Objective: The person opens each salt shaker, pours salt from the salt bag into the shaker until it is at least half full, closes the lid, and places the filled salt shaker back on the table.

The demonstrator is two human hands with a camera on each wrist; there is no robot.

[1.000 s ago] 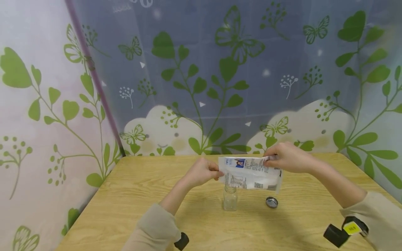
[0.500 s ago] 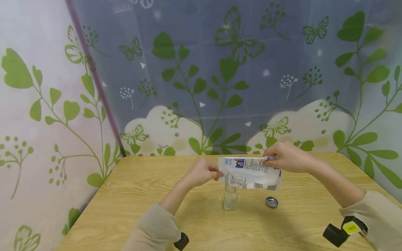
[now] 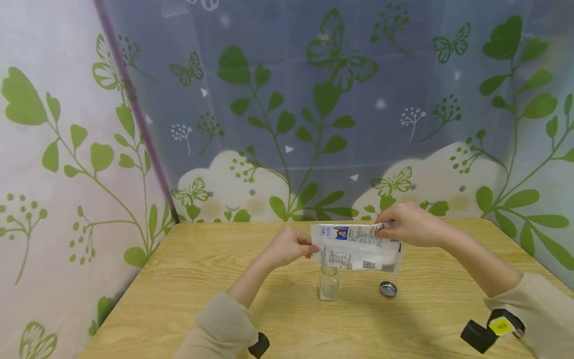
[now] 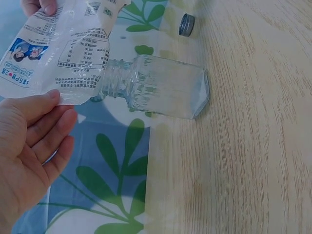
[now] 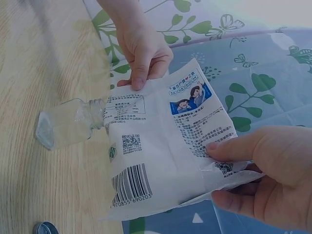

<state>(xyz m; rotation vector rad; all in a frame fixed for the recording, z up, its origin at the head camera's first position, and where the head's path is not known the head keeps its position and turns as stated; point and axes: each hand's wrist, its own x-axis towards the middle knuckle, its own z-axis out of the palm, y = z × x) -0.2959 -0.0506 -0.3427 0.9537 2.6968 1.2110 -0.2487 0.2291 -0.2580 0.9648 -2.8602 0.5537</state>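
My left hand (image 3: 287, 247) and right hand (image 3: 413, 227) pinch a white plastic pouch (image 3: 356, 253), apparently steadying it over a clear, square-sided glass jar (image 3: 329, 286).

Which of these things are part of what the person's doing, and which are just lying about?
In the job, it seems:
white packet, pinched by left hand and right hand
glass jar, at the packet's edge
metal lid, off the jar

Just there:
wooden table
leafy backdrop
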